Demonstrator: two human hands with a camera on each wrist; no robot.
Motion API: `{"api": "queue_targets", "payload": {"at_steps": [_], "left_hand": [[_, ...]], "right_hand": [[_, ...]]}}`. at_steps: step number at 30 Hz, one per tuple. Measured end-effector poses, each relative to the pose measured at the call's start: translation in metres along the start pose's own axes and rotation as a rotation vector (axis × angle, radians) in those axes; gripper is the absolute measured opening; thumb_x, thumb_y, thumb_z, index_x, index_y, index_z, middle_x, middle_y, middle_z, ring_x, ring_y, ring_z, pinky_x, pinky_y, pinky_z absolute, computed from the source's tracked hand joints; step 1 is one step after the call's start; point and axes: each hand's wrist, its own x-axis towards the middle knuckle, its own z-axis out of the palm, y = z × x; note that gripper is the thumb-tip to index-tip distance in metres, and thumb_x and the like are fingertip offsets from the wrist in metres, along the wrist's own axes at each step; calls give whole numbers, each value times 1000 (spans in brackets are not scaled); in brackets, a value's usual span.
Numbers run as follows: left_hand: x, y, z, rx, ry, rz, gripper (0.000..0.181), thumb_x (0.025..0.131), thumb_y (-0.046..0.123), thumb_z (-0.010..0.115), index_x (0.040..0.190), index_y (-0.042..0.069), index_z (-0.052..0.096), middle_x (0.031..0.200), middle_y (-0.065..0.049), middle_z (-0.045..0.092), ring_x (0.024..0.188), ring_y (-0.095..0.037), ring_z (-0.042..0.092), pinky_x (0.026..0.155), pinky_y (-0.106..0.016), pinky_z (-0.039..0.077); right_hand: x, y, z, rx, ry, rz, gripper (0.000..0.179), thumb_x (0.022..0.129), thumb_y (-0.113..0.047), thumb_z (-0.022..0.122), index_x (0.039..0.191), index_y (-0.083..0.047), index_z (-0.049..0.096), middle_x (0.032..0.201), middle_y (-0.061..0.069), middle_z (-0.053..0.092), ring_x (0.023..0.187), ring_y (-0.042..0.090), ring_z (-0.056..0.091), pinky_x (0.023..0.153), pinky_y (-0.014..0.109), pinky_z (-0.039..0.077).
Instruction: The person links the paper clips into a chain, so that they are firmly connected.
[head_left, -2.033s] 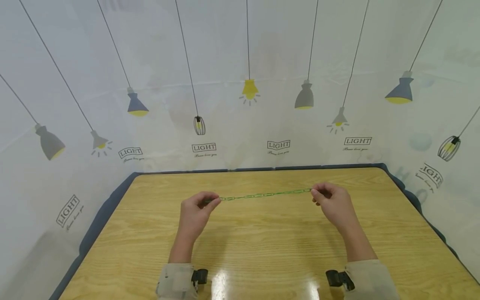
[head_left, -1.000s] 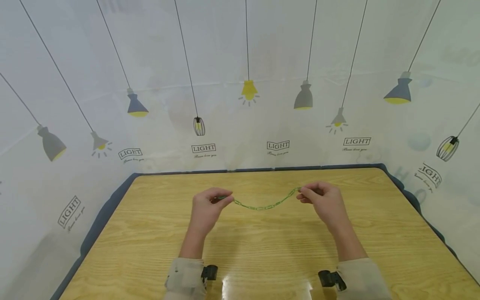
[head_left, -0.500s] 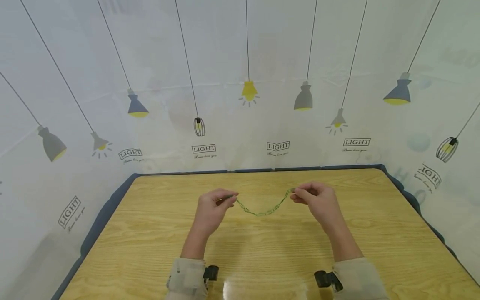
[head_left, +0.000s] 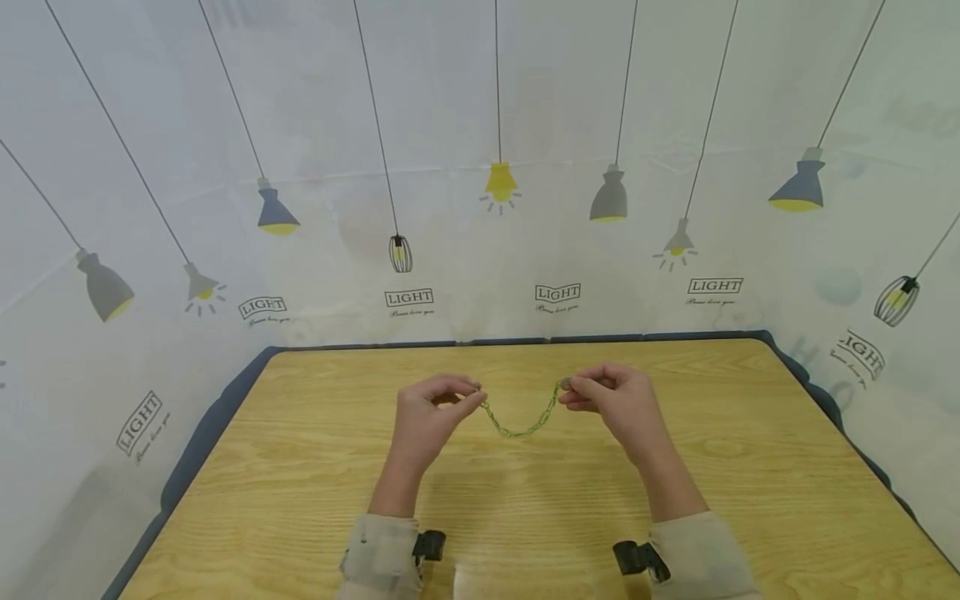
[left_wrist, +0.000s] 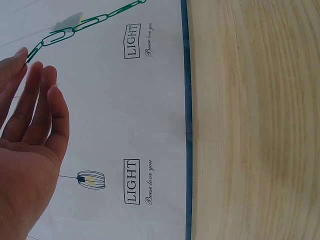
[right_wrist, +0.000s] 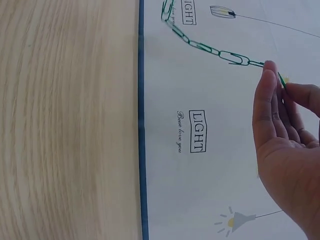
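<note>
A chain of green paper clips (head_left: 517, 434) hangs in a U-shaped curve between the two hands, above the wooden table. The left hand (head_left: 431, 417) pinches one end of it between thumb and index finger. At the other end, the right hand (head_left: 618, 408) holds the last clip between its thumb and fingers. In the left wrist view the linked clips (left_wrist: 59, 36) run up and right from the fingertips. The right wrist view shows the chain (right_wrist: 205, 47) sloping from the upper left down to the right hand's fingertips.
The wooden table (head_left: 300, 467) has a dark blue edge (head_left: 210, 425) along its back and sides. Behind it is a pale backdrop (head_left: 450, 100) printed with hanging lamps and the word LIGHT. Black mounts (head_left: 429, 546) sit on both sleeved wrists.
Both hands have moved closer together. The chain was nearly straight two seconds ago and now sags into a deep curve, still held at both ends.
</note>
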Motion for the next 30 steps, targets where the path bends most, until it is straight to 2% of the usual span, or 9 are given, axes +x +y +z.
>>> {"api": "queue_targets", "payload": {"at_steps": [5,9,16,23,30], "left_hand": [[1,3,8,37,-12,2,5,84,29,79,86,25,76,87,6,74,81,-11,68,76,-32,58],[4,7,17,51,-14,19,8,86,29,77,90,22,76,88,7,74,83,-9,68,79,-35,58],[8,12,28,70,-30,73,8,89,24,73,95,20,76,94,5,75,88,-9,69,81,-31,58],[10,15,36,26,-55,89,5,90,22,73,94,20,75,94,2,75,90,-11,70,85,-34,58],[11,17,44,-6,-61,61,8,89,17,73,96,14,75,97,-4,75,93,-18,70,87,-41,57]], "right_hand": [[0,-4,8,13,-6,-12,30,95,-19,65,110,7,62,104,21,71,85,20,74,84,37,60],[0,-5,15,24,-8,-9,29,95,-19,66,108,7,63,102,21,71,86,24,74,83,36,60],[-1,-9,24,40,-20,-10,27,96,-18,65,108,6,63,103,21,71,84,22,74,83,38,60],[-2,-11,30,78,-36,-31,27,96,-18,65,107,6,62,101,21,70,85,24,73,81,37,60],[-2,-11,34,101,-53,-43,31,94,-22,67,106,6,62,102,25,68,85,25,73,83,40,60]]}}
